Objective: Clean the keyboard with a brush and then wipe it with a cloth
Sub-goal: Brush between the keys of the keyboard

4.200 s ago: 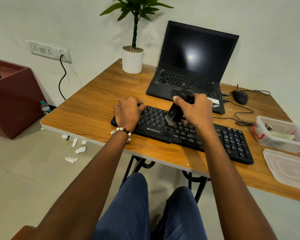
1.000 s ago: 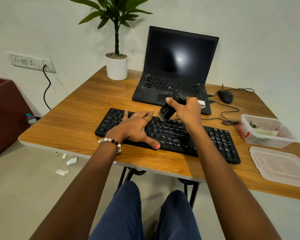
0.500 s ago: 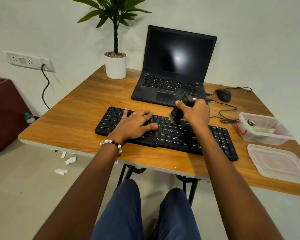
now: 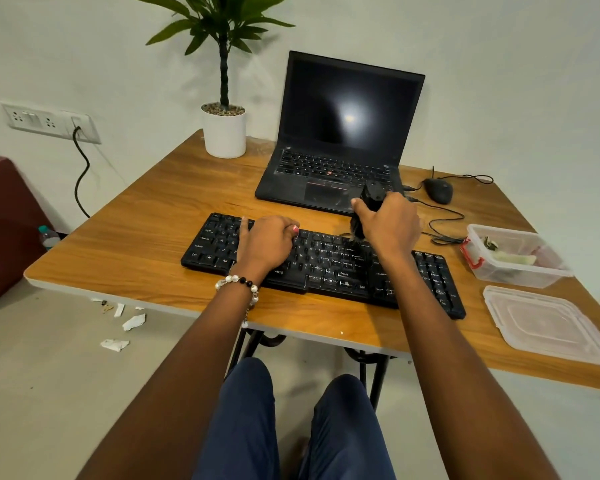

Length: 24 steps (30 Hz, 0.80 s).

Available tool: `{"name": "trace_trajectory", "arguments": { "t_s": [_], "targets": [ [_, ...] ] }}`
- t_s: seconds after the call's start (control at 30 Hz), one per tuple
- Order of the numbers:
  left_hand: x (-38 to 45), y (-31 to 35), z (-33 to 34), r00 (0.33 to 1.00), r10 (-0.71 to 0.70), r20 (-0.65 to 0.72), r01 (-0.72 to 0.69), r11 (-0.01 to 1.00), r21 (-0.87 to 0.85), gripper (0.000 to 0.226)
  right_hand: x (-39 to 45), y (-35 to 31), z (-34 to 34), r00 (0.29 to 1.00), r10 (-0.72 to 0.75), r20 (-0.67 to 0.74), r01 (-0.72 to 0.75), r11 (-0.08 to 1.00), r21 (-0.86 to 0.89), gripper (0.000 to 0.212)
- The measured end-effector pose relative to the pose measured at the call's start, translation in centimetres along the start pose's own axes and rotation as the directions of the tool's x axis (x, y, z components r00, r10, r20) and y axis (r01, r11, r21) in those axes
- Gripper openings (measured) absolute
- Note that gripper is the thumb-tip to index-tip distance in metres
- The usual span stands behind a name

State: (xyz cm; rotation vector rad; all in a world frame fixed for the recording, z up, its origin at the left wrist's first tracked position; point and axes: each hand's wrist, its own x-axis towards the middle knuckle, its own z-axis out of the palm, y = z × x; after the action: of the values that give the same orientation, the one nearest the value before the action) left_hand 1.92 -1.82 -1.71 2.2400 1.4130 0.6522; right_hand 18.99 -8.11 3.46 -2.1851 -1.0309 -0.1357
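Right hand (image 4: 390, 225) grips black brush (image 4: 369, 202), fingers and thumb curled round its body; bristle end points down and touches far edge of keyboard (image 4: 329, 268), right of centre. Bristles blurred, exact contact key cannot be told. Left hand (image 4: 265, 244) rests on left half of keyboard, palm down, fingers bent over the keys, index finger stretched toward far edge, thumb with pink nail lying to the right. No grip on anything, just pressing the board down. Beaded bracelet (image 4: 238, 284) on left wrist.

Keyboard black, lies slightly slanted on wooden table (image 4: 132, 244), near the front edge, right end nearer than left end. Laptop (image 4: 340, 140) open, screen dark, just behind keyboard and brush. White pot with green plant (image 4: 224, 131) at far left of table. Black mouse (image 4: 439, 190) far right, cable looping toward keyboard. Clear plastic box (image 4: 513, 258) at right edge with something pale inside, contents unclear; its lid (image 4: 544, 323) lies flat nearer, beside keyboard's right end. No cloth identifiable.

Wall socket (image 4: 51, 124) left with black cord plugged in. Paper scraps (image 4: 123, 327) on floor under table's left edge. Person's knees in blue trousers at the bottom.
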Motion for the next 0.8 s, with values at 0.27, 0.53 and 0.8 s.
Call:
{"name": "trace_trajectory", "arguments": {
  "t_s": [0.27,0.53,0.8],
  "targets": [
    [-0.3,-0.3,0.7,0.997,0.037,-0.067,-0.033,0.998,0.058,0.031,0.2,0.2,0.9,0.994,0.012,0.105,-0.026,0.991,0.133,0.046],
    [-0.4,-0.3,0.9,0.996,0.028,-0.082,-0.023,0.998,0.063,0.031,-0.1,-1.7,3.0,0.991,-0.044,0.129,0.005,0.956,0.292,0.048],
    [-0.3,-0.4,1.1,0.995,0.024,-0.095,-0.017,0.997,0.072,0.031,2.8,-1.4,1.4,0.942,-0.021,0.334,-0.108,0.926,0.362,0.047]
  ]
}}
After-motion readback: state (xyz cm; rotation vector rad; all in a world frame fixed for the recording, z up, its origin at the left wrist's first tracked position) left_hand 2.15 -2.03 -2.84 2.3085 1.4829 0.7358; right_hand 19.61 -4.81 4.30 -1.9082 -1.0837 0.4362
